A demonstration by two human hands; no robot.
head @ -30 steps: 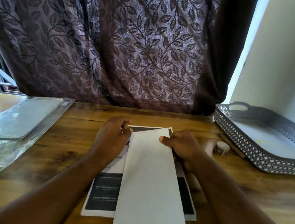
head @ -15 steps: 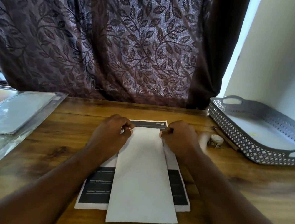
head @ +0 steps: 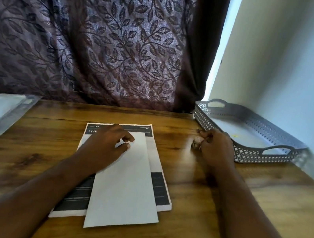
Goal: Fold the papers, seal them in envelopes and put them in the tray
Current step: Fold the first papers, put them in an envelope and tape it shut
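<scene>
Lying lengthwise away: envelope [head: 127, 180]

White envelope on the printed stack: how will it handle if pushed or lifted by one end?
The long white paper envelope looks thin and flat, so probably light and floppy when lifted. It overhangs the printed paper stack, so it may slide. The left hand pressing it suggests it shifts easily.

Leaf-patterned dark curtain [head: 103, 37] hangs behind wooden table [head: 192, 187], pale wall [head: 295, 69] rightward.
</scene>
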